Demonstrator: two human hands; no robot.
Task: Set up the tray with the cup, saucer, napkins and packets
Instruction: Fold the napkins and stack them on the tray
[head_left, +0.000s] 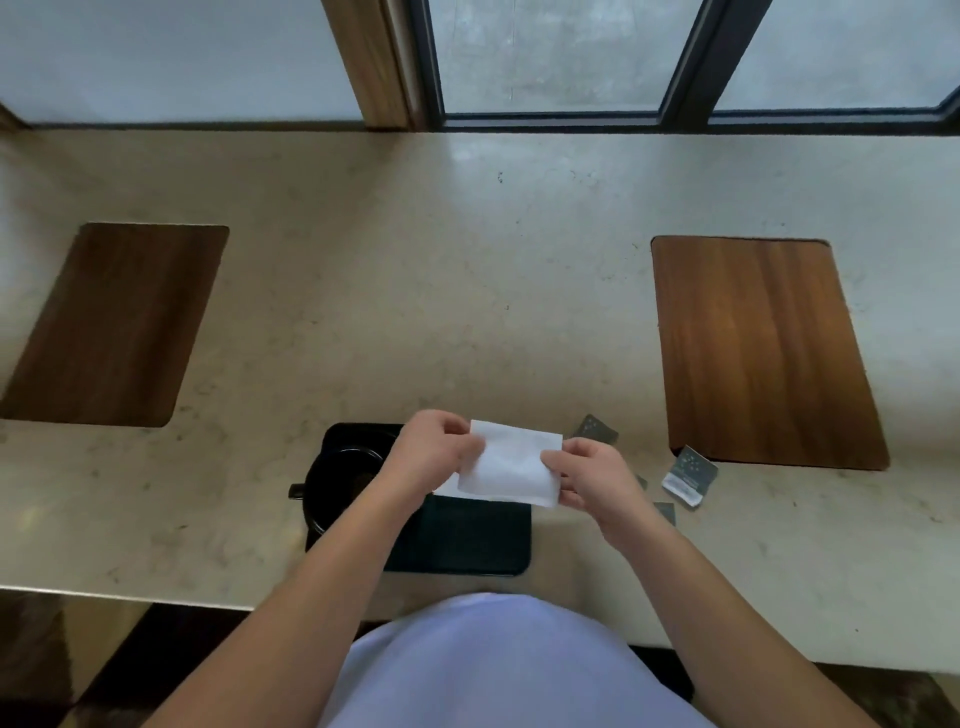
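Napkin (511, 462) up over the tray (467, 540)!
Left hand (431, 452) and right hand (587, 478) pinch its ends; cup (343, 483) under left fingers.

a pale, marbled tabletop (415, 291) runs beneath the window. two dark wooden boards lie on or in its surface (which, i cannot tell): the left board (109, 327) and the right board (758, 353). a black tray (467, 540) sits at the near edge, and small grey packets (690, 475) lie scattered just right of it.
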